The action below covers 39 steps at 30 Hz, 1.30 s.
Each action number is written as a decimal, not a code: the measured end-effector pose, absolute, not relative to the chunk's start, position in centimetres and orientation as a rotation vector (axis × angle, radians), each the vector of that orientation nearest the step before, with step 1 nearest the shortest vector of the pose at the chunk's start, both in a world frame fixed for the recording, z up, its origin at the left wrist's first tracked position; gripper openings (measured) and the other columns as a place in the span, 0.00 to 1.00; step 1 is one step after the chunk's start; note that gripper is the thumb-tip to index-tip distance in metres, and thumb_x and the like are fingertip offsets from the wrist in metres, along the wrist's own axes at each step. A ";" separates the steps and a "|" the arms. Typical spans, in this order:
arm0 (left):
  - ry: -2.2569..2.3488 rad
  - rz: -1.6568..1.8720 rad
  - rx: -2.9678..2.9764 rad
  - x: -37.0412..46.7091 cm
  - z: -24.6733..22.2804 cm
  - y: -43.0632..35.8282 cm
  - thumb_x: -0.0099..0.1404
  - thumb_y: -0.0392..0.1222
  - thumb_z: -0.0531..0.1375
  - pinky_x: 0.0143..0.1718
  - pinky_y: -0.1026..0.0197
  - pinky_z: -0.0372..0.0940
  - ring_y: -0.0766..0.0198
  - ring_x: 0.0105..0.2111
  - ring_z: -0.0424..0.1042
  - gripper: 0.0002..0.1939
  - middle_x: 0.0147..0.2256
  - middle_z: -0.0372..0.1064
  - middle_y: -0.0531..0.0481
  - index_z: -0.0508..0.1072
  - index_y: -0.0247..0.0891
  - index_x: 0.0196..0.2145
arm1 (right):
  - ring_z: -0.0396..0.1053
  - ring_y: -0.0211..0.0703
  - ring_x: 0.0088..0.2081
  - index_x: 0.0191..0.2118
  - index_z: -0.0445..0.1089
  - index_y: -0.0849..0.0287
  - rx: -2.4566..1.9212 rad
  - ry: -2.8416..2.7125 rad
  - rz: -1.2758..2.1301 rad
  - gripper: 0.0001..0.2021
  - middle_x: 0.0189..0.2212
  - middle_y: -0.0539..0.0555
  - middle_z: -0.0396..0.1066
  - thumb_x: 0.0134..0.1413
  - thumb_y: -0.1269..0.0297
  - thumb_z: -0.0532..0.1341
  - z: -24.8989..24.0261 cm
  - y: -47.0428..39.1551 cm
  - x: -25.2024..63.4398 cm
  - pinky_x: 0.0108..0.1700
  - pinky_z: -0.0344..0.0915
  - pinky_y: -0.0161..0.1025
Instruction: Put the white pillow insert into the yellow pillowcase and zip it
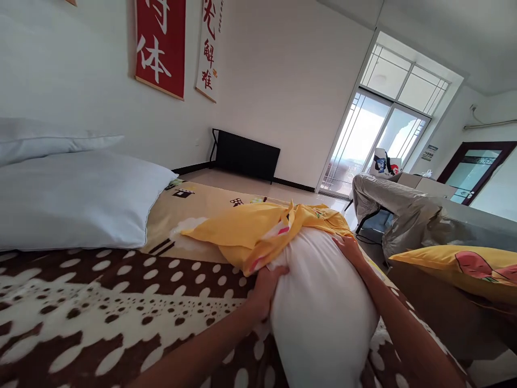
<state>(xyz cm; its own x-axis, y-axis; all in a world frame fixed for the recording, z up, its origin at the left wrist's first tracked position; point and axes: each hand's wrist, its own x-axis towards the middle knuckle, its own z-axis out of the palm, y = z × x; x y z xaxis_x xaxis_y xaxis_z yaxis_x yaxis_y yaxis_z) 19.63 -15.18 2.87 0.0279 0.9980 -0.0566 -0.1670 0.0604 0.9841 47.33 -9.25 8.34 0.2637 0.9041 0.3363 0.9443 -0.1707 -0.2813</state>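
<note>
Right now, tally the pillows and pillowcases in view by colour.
Bare white pillows: 3, two stacked and one between the hands
Yellow pillowcases off a pillow: 1
Pillows in yellow cases: 1
Total: 5

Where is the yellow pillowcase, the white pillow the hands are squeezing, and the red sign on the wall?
yellow pillowcase (250,229), head view, on its flat upper cloth.
white pillow (323,302), head view, on its bulging middle.
red sign (160,46), head view, on its red face.
</note>
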 end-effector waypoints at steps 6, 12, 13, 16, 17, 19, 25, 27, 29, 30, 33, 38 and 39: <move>1.434 1.321 1.390 12.3 7.0 -6.8 0.50 0.41 0.58 0.47 0.53 0.63 0.48 0.49 0.66 0.16 0.45 0.71 0.42 0.70 0.36 0.38 | 0.69 0.45 0.38 0.41 0.68 0.59 -1.977 -1.641 -0.281 0.15 0.36 0.57 0.73 0.61 0.62 0.46 8.5 -11.0 42.8 0.36 0.56 0.36; 1.728 1.029 1.742 6.4 6.0 -3.5 0.45 0.36 0.59 0.40 0.50 0.62 0.43 0.38 0.71 0.04 0.30 0.73 0.38 0.71 0.35 0.23 | 0.70 0.45 0.31 0.39 0.68 0.57 -2.019 -1.966 -0.236 0.13 0.29 0.55 0.73 0.60 0.64 0.47 5.2 -11.1 37.5 0.31 0.53 0.36; 1.744 0.986 1.798 6.1 6.1 -3.5 0.45 0.36 0.60 0.39 0.50 0.62 0.44 0.35 0.71 0.03 0.28 0.72 0.39 0.70 0.35 0.21 | 0.70 0.45 0.31 0.38 0.69 0.56 -2.013 -1.934 -0.254 0.13 0.29 0.55 0.73 0.60 0.64 0.47 5.7 -10.5 37.4 0.31 0.54 0.36; 1.720 0.982 1.972 6.6 7.8 -3.8 0.49 0.40 0.59 0.39 0.52 0.63 0.48 0.36 0.72 0.05 0.32 0.73 0.43 0.72 0.37 0.26 | 0.70 0.45 0.36 0.42 0.68 0.56 -1.925 -1.732 -0.252 0.11 0.32 0.53 0.73 0.58 0.61 0.51 8.3 -7.8 38.0 0.35 0.57 0.37; 1.699 1.015 2.022 7.0 8.7 -3.8 0.51 0.41 0.58 0.41 0.52 0.63 0.49 0.38 0.72 0.07 0.35 0.74 0.44 0.72 0.38 0.29 | 0.70 0.45 0.38 0.43 0.68 0.56 -1.872 -1.689 -0.226 0.12 0.34 0.53 0.73 0.56 0.61 0.53 9.1 -6.7 38.3 0.37 0.59 0.37; 1.654 1.111 2.102 8.2 10.3 -3.6 0.55 0.43 0.57 0.47 0.54 0.61 0.51 0.44 0.70 0.12 0.42 0.72 0.43 0.71 0.38 0.37 | 0.68 0.46 0.45 0.48 0.66 0.58 -1.786 -1.628 -0.160 0.17 0.41 0.55 0.72 0.53 0.60 0.57 9.4 -4.6 38.5 0.44 0.60 0.38; 1.581 1.362 2.115 12.8 10.2 -0.1 0.59 0.43 0.52 0.60 0.51 0.48 0.53 0.58 0.57 0.25 0.57 0.60 0.39 0.60 0.36 0.55 | 0.65 0.54 0.51 0.51 0.65 0.63 -1.752 -1.441 0.066 0.22 0.49 0.63 0.69 0.51 0.60 0.56 2.6 -1.8 36.3 0.50 0.59 0.46; 1.579 1.377 2.041 14.3 8.6 1.7 0.58 0.46 0.54 0.58 0.45 0.49 0.47 0.57 0.59 0.27 0.55 0.62 0.35 0.61 0.35 0.55 | 0.68 0.53 0.47 0.47 0.67 0.63 -1.709 -1.436 0.049 0.18 0.44 0.62 0.72 0.52 0.61 0.54 0.7 -1.8 35.9 0.48 0.60 0.44; 1.555 1.368 1.968 15.4 6.9 3.0 0.54 0.48 0.58 0.53 0.44 0.55 0.43 0.51 0.66 0.24 0.46 0.70 0.34 0.68 0.34 0.47 | 0.70 0.52 0.42 0.42 0.69 0.61 -1.679 -1.481 0.031 0.14 0.38 0.60 0.74 0.51 0.64 0.53 0.0 -1.9 36.0 0.43 0.61 0.43; 1.532 1.364 1.934 15.6 6.2 3.3 0.52 0.49 0.60 0.50 0.45 0.59 0.44 0.45 0.69 0.20 0.39 0.73 0.36 0.71 0.34 0.39 | 0.70 0.52 0.39 0.40 0.70 0.60 -1.675 -1.517 0.026 0.13 0.36 0.59 0.74 0.51 0.65 0.53 0.1 -1.9 36.1 0.41 0.61 0.42; 1.443 1.412 1.817 14.5 5.2 3.0 0.52 0.54 0.58 0.38 0.53 0.65 0.53 0.31 0.70 0.16 0.23 0.70 0.45 0.68 0.36 0.22 | 0.71 0.50 0.38 0.39 0.71 0.59 -1.644 -1.618 0.019 0.14 0.35 0.58 0.75 0.48 0.71 0.52 1.5 -2.6 36.0 0.39 0.61 0.39; 1.279 1.544 1.607 7.5 6.8 -0.2 0.56 0.61 0.50 0.26 0.59 0.65 0.61 0.24 0.66 0.24 0.20 0.64 0.48 0.65 0.37 0.19 | 0.71 0.44 0.39 0.41 0.72 0.53 -1.369 -1.948 0.097 0.18 0.37 0.52 0.75 0.48 0.74 0.52 5.4 -6.7 34.8 0.39 0.61 0.35; 1.245 1.521 1.604 5.8 7.2 -0.9 0.54 0.61 0.53 0.25 0.59 0.64 0.62 0.22 0.65 0.23 0.18 0.62 0.49 0.64 0.37 0.18 | 0.71 0.43 0.38 0.41 0.72 0.51 -1.331 -2.020 0.115 0.17 0.36 0.50 0.75 0.49 0.74 0.52 6.1 -7.8 34.7 0.38 0.61 0.34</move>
<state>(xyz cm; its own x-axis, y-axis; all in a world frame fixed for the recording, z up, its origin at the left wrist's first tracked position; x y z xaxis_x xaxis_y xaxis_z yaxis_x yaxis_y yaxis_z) 5.78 -0.91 7.18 -0.0944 0.9063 0.4120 0.2247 -0.3838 0.8957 34.66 -7.78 6.14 -0.2232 0.8344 0.5040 0.7718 0.4671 -0.4315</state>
